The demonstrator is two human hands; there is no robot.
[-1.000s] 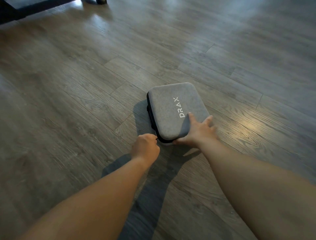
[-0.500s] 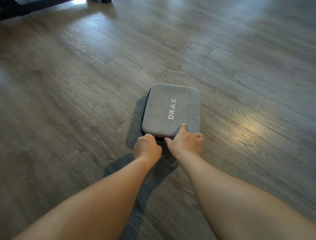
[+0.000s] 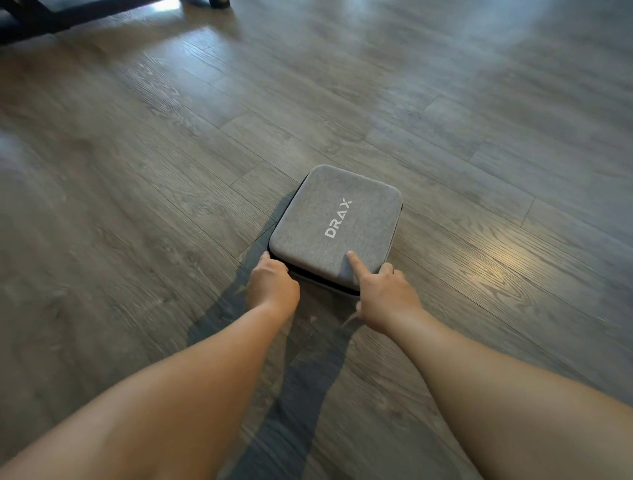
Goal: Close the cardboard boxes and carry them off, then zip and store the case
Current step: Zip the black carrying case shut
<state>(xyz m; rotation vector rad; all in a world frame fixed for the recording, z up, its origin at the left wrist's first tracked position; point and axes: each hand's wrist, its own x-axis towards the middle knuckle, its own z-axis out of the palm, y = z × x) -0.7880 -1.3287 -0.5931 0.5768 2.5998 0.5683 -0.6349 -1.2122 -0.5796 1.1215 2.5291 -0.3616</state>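
A grey fabric case point(image 3: 334, 219) with white "DRAX" lettering lies flat on the wooden floor, lid down, a dark zip seam showing along its near edge. My left hand point(image 3: 272, 284) is curled into a fist at the case's near left corner, fingers pinched at the seam; whatever it pinches is hidden. My right hand point(image 3: 383, 291) holds the near right corner, forefinger pressed on the lid and the other fingers wrapped over the edge. No cardboard boxes are in view.
Grey-brown wood-plank floor point(image 3: 171, 171) fills the view. Dark furniture point(image 3: 41, 20) stands at the far left top edge, and a dark leg point(image 3: 219, 3) shows at the top. My arms cast a shadow in front of the case.
The case has turned clockwise on the floor. My left hand has slid to its near left corner at the seam, and my right hand has shifted along the near edge to the right corner.
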